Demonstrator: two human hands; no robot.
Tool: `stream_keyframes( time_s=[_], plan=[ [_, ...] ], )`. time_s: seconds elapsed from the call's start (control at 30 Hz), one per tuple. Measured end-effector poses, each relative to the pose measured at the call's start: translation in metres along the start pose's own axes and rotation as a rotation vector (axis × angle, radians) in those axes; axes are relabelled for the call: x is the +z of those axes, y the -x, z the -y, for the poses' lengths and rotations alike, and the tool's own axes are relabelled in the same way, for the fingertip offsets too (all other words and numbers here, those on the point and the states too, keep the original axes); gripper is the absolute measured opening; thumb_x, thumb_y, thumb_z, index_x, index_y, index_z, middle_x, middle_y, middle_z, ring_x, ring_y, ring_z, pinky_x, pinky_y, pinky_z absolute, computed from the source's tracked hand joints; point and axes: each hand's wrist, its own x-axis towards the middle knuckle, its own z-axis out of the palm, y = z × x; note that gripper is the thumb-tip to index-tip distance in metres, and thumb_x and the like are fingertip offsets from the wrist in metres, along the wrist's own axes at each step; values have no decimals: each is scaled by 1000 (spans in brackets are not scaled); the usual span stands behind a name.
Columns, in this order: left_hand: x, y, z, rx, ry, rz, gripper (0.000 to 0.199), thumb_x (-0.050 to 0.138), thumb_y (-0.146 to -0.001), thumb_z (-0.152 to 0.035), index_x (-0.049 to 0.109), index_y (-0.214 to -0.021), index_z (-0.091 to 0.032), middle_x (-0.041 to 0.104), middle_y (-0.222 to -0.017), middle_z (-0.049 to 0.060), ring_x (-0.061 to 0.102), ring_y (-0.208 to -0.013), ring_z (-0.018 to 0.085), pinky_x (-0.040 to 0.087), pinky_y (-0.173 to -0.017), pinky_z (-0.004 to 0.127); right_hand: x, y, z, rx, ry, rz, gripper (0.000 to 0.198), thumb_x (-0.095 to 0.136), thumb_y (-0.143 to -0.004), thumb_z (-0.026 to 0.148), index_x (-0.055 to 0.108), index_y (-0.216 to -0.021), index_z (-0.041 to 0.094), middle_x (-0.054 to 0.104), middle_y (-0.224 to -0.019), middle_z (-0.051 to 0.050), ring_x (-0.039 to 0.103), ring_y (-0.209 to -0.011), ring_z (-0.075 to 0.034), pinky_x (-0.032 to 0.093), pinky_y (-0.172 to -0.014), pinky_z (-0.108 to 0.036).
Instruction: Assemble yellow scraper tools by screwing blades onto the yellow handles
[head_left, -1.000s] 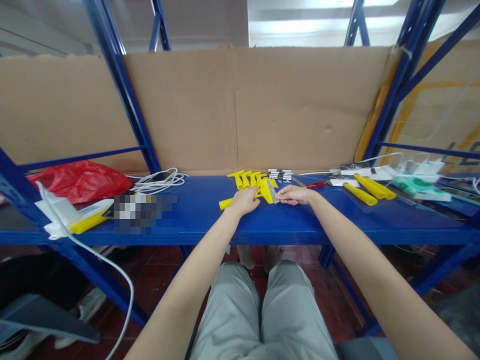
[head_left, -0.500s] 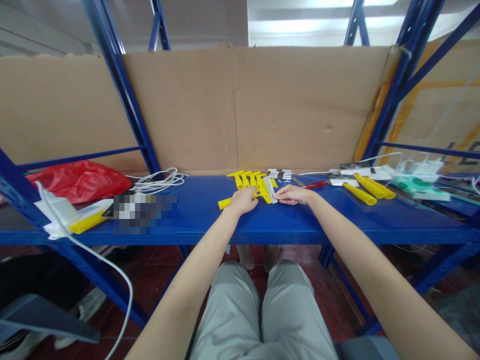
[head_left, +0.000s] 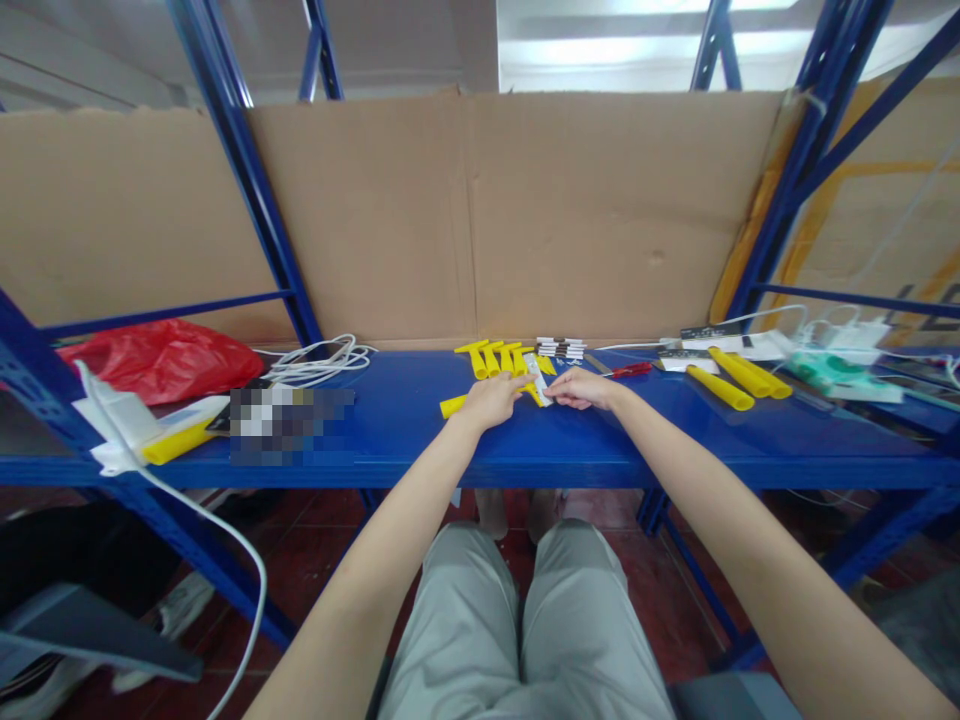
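Observation:
A yellow scraper (head_left: 453,406) with a T-shaped head lies on the blue tabletop, pointing left to right. My left hand (head_left: 491,398) is closed over its handle, with a finger stretched onto the head. Across that head runs a flat pale strip (head_left: 537,376), perhaps a blade or its cover. The fingertips of my right hand (head_left: 583,389) pinch the strip's near end; the exact contact is too small to make out. Behind my left hand stand several yellow T-shaped scraper handles (head_left: 495,357) in a row. Small white-and-black pieces (head_left: 560,348) lie beyond the strip.
A red-handled tool (head_left: 631,370) lies right of my right hand. Farther right are yellow tubes (head_left: 720,388), a green packet (head_left: 832,378) and white cables. At the left are a red bag (head_left: 165,360) and a coiled white cable (head_left: 322,360). A cardboard wall (head_left: 465,220) closes the back.
My left hand's finger has stretched forward onto the scraper head and pale strip. My right hand has barely moved, still pinching at the strip's near end.

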Motion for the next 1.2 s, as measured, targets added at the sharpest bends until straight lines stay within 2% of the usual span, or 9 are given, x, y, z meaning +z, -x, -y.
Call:
stream_keyframes(
  time_s=[0.27,0.5,0.67,0.8,1.03,1.2],
  plan=[
    [-2,0,-3,-16,-59,24,49,32,-96,-28,36,-143,-41,56,-121,8,56,-112,26,45,-90,36,3,-2,1,38,-103,0,33,64,-77,24,45,-51,16,37,-40,6,25,-32,-1,15,-31,-16],
    [2,0,-5,6,-147,53,55,31,-94,-19,32,-145,-40,57,-119,9,58,-108,26,46,-87,37,0,-3,-2,44,-49,19,29,65,-75,22,47,-53,16,38,-42,6,26,-33,-1,16,-32,-15],
    [3,0,-5,25,-190,42,53,30,-95,-21,34,-144,-40,59,-118,8,60,-105,24,46,-85,35,-2,-4,-4,65,-50,44,30,67,-74,24,46,-54,16,38,-44,7,26,-33,-1,15,-32,-16],
    [1,1,-7,54,-196,18,50,30,-96,-27,34,-144,-40,61,-112,8,61,-100,24,46,-80,33,-3,-3,-3,55,-149,106,29,68,-72,23,45,-56,17,37,-45,7,25,-35,-1,14,-33,-16],
    [-2,3,-12,117,-246,-36,50,29,-97,-25,35,-144,-38,60,-112,9,62,-96,23,46,-75,32,-1,-4,-1,-28,-451,58,23,65,-64,14,44,-72,20,41,-49,8,34,-40,-5,21,-37,-16],
    [-2,3,-13,151,-272,-52,52,31,-96,-22,33,-145,-39,60,-111,8,63,-93,22,46,-75,31,-1,-5,1,-41,-464,23,7,56,-74,20,49,-72,18,47,-49,4,34,-39,-7,22,-35,-19]
  ],
)
